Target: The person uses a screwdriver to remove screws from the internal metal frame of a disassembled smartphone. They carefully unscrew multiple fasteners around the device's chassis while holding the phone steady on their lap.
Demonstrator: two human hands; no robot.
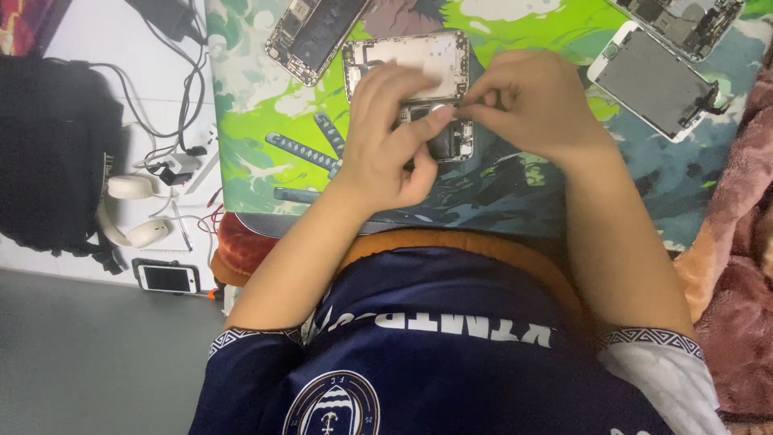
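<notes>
My left hand [386,137] rests just above the middle of the frame, fingers spread and lying flat on the opened silver phone chassis with its bare metal back plate [407,64]; my thumb curls underneath and holds nothing. My right hand [535,101] sits just to the right of it, thumb and forefinger pinched tight on a thin dark metal tool [459,103], whose tip lies over the lower end of the chassis, close to my left fingertips. What kind of tool it is I cannot tell.

The chassis lies on a green and teal printed desk mat [258,105] that fills the upper half of the frame. At upper centre-left lies another opened phone body with a dark battery [314,36]. At upper right lie a detached white-framed screen panel [652,80] and, above it, a stripped phone frame [684,20]. At far left sit white headphones [133,211], a black bag [52,153] and a small white phone [167,278].
</notes>
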